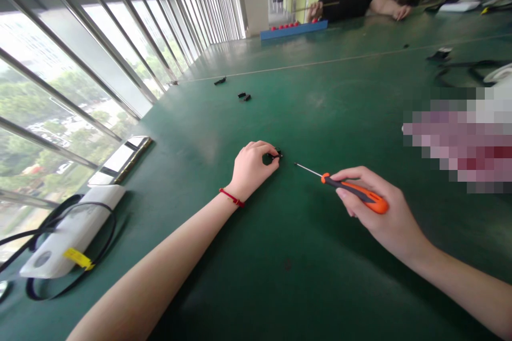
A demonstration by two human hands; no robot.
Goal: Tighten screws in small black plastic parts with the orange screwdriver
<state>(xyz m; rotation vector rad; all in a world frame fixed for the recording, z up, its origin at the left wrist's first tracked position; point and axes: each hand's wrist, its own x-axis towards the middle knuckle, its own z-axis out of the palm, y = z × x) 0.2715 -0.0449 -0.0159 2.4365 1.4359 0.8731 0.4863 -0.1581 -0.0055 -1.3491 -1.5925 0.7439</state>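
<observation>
My left hand, with a red cord bracelet at the wrist, rests on the green table. Its thumb and forefinger pinch a small black part, mostly covered by the fingers; its kind cannot be made out. To the right, my right hand grips a screwdriver by its orange and dark grey handle. The thin metal shaft points left, and its dark tip ends a short way from the black part, apart from it.
Small black pieces lie farther back. At left, by a metal railing, are a white power strip with black cables and a flat glossy object. Across the table, a person sits near a blue rack with red knobs.
</observation>
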